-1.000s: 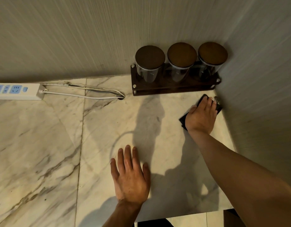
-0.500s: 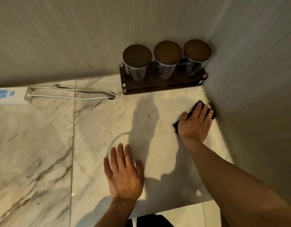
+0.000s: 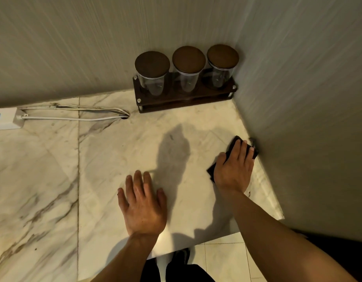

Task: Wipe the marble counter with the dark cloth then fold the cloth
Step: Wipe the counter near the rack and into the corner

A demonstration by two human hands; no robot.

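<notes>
The dark cloth (image 3: 233,143) lies flat on the marble counter (image 3: 106,159) close to the right wall, mostly covered by my right hand (image 3: 235,167), which presses down on it with the fingers spread. Only the cloth's far corner, its right edge and a bit by my wrist show. My left hand (image 3: 142,204) rests palm down on the bare marble near the front edge, to the left of the cloth, holding nothing.
A dark wooden rack (image 3: 186,98) with three lidded glass jars stands in the back right corner. A white power strip (image 3: 5,119) and its cable (image 3: 74,112) lie at the back left. Walls close the back and right sides; the counter's front edge is below my hands.
My right hand has dragged the cloth along the right wall toward me, away from the jar rack. My left hand has stayed flat on the marble.
</notes>
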